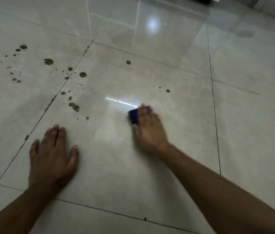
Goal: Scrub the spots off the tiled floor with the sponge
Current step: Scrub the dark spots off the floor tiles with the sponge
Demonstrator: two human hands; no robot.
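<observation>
Brown spots (pixel 48 61) scatter across the tiled floor (pixel 175 166), upper left.
The left hand (pixel 52 157) lies flat, fingers spread; further right, the blurred right hand (pixel 147 130) presses the dark sponge (pixel 134 116), mostly hidden beneath curled fingers, on the middle tile.

Both bare forearms reach forward from the lower corners of the view. The left hand (pixel 52 159) lies flat, palm down, fingers straight and close together, thumb spread out to the right. The right hand (pixel 147 128), further forward and blurred, is palm down with its fingers curled over the sponge (pixel 134 116), thumb at its near edge.
</observation>
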